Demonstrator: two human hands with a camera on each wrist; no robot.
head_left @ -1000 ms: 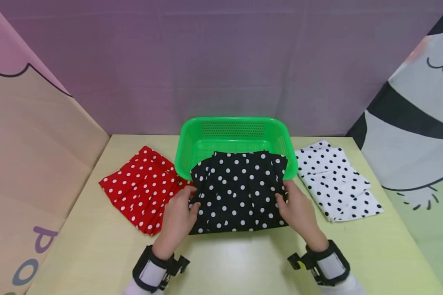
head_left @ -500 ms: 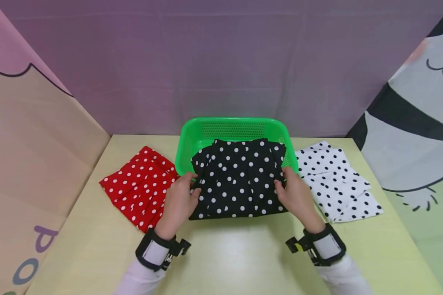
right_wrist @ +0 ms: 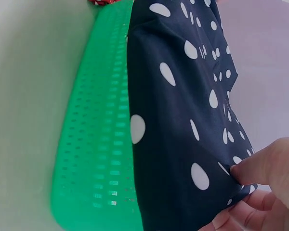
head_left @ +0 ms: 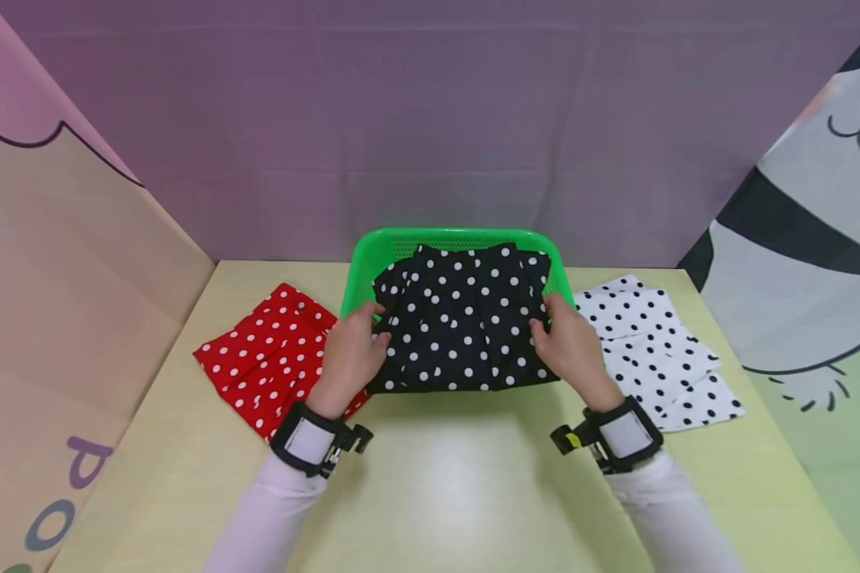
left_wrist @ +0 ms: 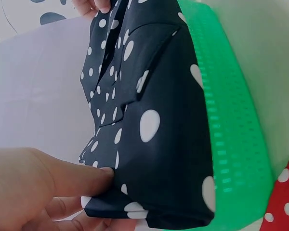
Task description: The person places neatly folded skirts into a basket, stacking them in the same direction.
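A folded black cloth with white dots (head_left: 462,318) hangs over the green plastic basket (head_left: 361,263) at the back middle of the table. My left hand (head_left: 354,350) pinches its left edge and my right hand (head_left: 566,346) pinches its right edge. In the left wrist view the thumb (left_wrist: 72,178) lies on top of the black cloth (left_wrist: 154,125), other fingers beneath, with the basket's wall (left_wrist: 236,134) just below. In the right wrist view my right hand (right_wrist: 260,192) grips the black cloth (right_wrist: 183,134) above the basket (right_wrist: 96,144).
A folded red cloth with white dots (head_left: 272,362) lies left of the basket. A white cloth with black dots (head_left: 652,354) lies to its right. Printed panels stand close on the left, back and right. The yellow table (head_left: 444,493) stretches toward me.
Both hands have carried the black dotted cloth away from me, off the table's middle and up over the green basket, which it now mostly covers.
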